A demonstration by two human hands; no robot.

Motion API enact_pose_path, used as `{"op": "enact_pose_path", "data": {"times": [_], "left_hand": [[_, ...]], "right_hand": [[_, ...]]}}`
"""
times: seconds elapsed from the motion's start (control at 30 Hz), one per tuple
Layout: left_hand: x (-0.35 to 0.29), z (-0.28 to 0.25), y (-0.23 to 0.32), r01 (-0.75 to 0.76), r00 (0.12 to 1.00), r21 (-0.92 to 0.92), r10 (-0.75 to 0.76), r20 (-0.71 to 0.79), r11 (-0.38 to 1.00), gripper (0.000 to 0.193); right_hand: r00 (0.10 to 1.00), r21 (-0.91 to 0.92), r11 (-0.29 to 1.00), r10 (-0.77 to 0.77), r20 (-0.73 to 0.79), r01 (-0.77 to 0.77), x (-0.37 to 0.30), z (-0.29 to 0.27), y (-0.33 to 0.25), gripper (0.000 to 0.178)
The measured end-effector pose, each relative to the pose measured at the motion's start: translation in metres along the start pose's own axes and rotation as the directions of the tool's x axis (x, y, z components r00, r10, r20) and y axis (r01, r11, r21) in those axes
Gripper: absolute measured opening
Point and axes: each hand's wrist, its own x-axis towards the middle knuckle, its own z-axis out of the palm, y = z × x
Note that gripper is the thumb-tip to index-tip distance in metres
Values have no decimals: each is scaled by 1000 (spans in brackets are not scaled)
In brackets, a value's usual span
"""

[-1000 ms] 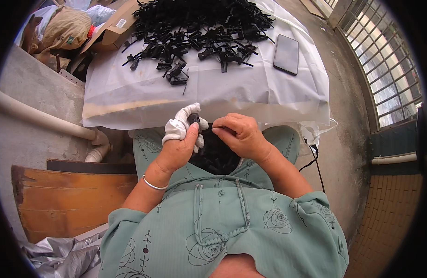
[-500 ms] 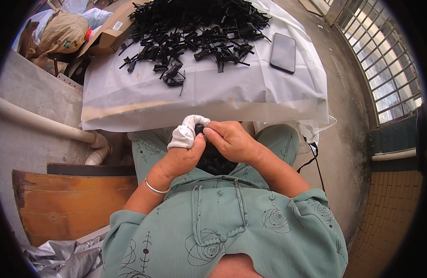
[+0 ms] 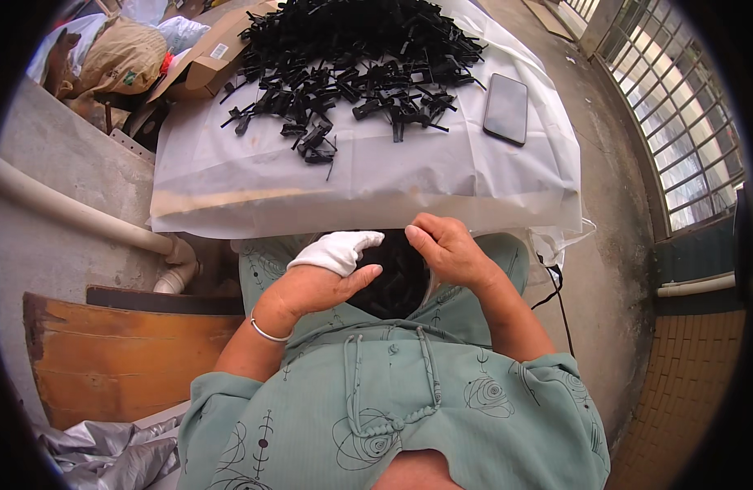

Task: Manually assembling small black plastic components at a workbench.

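Over my lap, my left hand [image 3: 323, 273] wears a white cloth covering [image 3: 337, 251] on its fingers, while its bare thumb stands apart from them. Nothing shows between that thumb and the fingers. My right hand [image 3: 450, 251] is bare and closed, thumb pressed to the curled index finger; what it grips, if anything, is hidden. Below and between both hands lies a dark mass of black pieces [image 3: 395, 286] on my lap. Ahead, a big heap of small black plastic parts [image 3: 352, 61] with thin stems covers the far part of the table.
White plastic sheeting [image 3: 393, 184] drapes the table. A phone [image 3: 505, 109] lies to the right of the heap. An opened cardboard box [image 3: 209, 61] and bags [image 3: 123, 61] sit at far left. A pipe [image 3: 82, 211] runs along the left wall; a barred window [image 3: 679, 114] is at right.
My hands have come apart, the right moving rightward. The left hand's fingers have opened, and the dark piece formerly between the hands no longer shows there.
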Motion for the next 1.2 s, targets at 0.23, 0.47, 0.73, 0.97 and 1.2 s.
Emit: {"op": "enact_pose_path", "data": {"times": [0.23,0.47,0.73,0.97,1.2], "left_hand": [[51,-47,-73,245,822,439,56,-567,864,30],[69,-35,-83,161,866,622,193,-461,766,19],[38,-15,-29,103,886,133,-29,-464,986,29],[13,5,-19,-296,833,-459,-9,-553,838,40],[2,8,-16,-337,866,-615,-21,-499,713,42]], "right_hand": [[993,-125,986,-116,-13,114,11,13,-2,17],[967,-199,957,-233,-101,210,26,20,-2,13],[887,-482,835,-408,-218,266,47,34,2,14],[985,435,885,130,111,-165,37,41,-16,23],[975,562,806,80,208,-186,21,46,-27,27]]}}
